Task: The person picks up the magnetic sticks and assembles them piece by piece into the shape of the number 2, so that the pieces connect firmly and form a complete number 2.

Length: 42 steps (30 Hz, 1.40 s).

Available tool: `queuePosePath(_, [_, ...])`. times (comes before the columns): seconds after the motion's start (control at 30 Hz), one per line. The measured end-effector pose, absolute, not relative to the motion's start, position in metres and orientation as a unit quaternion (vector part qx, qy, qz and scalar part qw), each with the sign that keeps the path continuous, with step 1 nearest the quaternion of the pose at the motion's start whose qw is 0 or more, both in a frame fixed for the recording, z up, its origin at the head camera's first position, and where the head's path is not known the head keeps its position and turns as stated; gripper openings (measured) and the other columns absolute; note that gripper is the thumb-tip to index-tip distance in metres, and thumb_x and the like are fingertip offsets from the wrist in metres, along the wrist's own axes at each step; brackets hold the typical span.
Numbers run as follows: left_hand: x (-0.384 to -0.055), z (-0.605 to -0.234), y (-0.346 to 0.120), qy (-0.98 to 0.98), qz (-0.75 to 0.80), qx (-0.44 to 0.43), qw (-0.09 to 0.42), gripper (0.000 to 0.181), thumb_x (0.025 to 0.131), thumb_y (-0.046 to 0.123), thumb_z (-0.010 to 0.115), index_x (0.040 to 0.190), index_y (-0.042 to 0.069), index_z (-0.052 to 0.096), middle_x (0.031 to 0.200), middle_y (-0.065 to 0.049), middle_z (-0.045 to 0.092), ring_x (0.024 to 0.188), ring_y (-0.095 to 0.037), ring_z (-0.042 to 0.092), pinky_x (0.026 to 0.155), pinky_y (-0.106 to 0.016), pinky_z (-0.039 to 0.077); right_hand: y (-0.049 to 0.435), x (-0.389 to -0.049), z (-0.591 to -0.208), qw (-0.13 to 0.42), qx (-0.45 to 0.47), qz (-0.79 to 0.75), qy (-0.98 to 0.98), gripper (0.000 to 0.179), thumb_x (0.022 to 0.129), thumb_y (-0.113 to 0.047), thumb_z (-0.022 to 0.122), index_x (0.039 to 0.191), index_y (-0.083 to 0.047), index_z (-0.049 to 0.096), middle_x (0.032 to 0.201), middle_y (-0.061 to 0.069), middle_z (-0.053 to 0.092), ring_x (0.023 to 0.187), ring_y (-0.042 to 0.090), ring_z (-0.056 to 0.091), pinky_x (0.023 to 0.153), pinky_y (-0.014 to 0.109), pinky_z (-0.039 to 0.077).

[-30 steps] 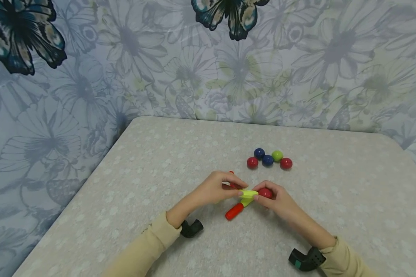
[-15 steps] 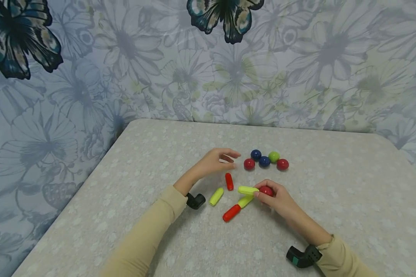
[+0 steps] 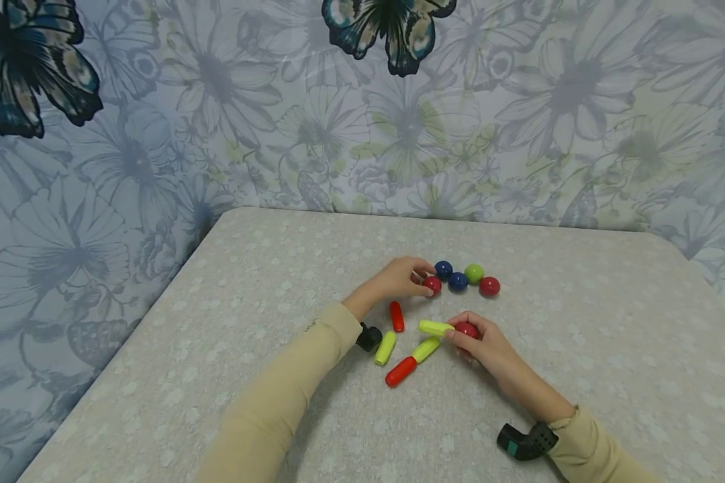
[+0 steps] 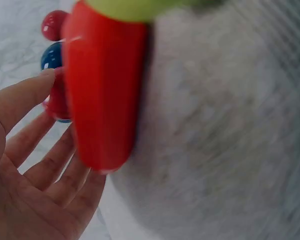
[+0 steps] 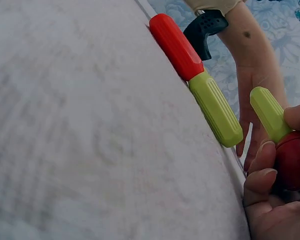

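Observation:
In the head view my left hand [image 3: 403, 278] reaches to a red ball [image 3: 432, 286], thumb and fingertips on either side of it. My right hand [image 3: 482, 341] holds another red ball [image 3: 468, 330] with a yellow-green grooved peg [image 3: 435, 327] standing out from it towards the left. The right wrist view shows the peg [image 5: 270, 114] meeting the ball [image 5: 294, 160], with a thumb at the join. A red peg [image 3: 401, 371] joined end to end to a yellow-green peg [image 3: 426, 349] lies just below. The left palm [image 4: 35, 200] faces the left wrist camera.
A loose red peg [image 3: 397, 316] and a loose yellow-green peg [image 3: 385, 348] lie near the left wrist. Behind the hands are two blue balls [image 3: 458, 282], a green ball [image 3: 474, 273] and a red ball [image 3: 489, 287]. The table [image 3: 302, 248] meets a floral wall [image 3: 362, 154].
My left hand has let go of the yellow-green peg on the ball and moved away to the red ball at the back. My right hand keeps the ball and peg nearly still.

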State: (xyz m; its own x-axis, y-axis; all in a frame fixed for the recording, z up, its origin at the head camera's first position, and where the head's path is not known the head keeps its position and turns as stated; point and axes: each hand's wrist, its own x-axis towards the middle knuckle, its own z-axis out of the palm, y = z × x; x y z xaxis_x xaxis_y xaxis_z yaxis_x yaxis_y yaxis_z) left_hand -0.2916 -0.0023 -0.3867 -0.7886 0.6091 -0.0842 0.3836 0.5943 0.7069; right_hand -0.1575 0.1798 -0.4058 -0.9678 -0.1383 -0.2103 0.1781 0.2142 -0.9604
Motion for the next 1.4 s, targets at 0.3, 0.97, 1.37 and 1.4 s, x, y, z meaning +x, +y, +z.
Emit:
queuePosePath(0.3, [-0.284,-0.396,-0.002,0.890,0.327,0.293,0.124,0.035,0.083,0.019,0.074,0.115,0.010,0.062,0.099,-0.004,0.062,0.084,-0.013,0.058,0.069,-0.021,0.047,0.183,-0.157,-0.413,0.123,0.015,-0.643,0.756,0.032,0.091,-0.018,0.063,0.112,0.003,0.053,0.079,0.008,0.051,0.063,0.014,0.047,0.052,0.021,0.038])
queuePosePath(0.97, [-0.221,-0.393,-0.062,0.803,0.491,0.300,0.157,0.033,0.083,0.012,0.072,0.114,0.007,0.062,0.101,-0.002,0.062,0.084,-0.013,0.062,0.077,-0.027,0.050,0.184,-0.151,-0.422,0.124,0.047,-0.644,0.754,0.034,0.089,-0.021,0.066,0.113,0.001,0.054,0.082,0.010,0.053,0.068,0.018,0.049,0.054,0.021,0.038])
queuePosePath(1.37, [-0.221,-0.387,-0.054,0.797,0.476,0.329,0.171,0.032,0.082,0.010,0.073,0.111,0.007,0.060,0.099,-0.002,0.061,0.080,-0.014,0.060,0.074,-0.026,0.050,0.186,-0.163,-0.415,0.113,0.027,-0.642,0.758,0.034,0.090,-0.023,0.065,0.113,0.001,0.054,0.083,0.009,0.054,0.069,0.016,0.050,0.055,0.021,0.040])
queuePosePath(1.4, [-0.221,-0.387,-0.053,0.799,0.472,0.331,0.170,0.033,0.082,0.010,0.073,0.112,0.006,0.059,0.099,-0.001,0.061,0.079,-0.014,0.060,0.074,-0.026,0.050,0.186,-0.164,-0.414,0.112,0.025,-0.641,0.759,0.035,0.089,-0.023,0.065,0.113,0.001,0.054,0.082,0.009,0.054,0.069,0.016,0.050,0.055,0.021,0.040])
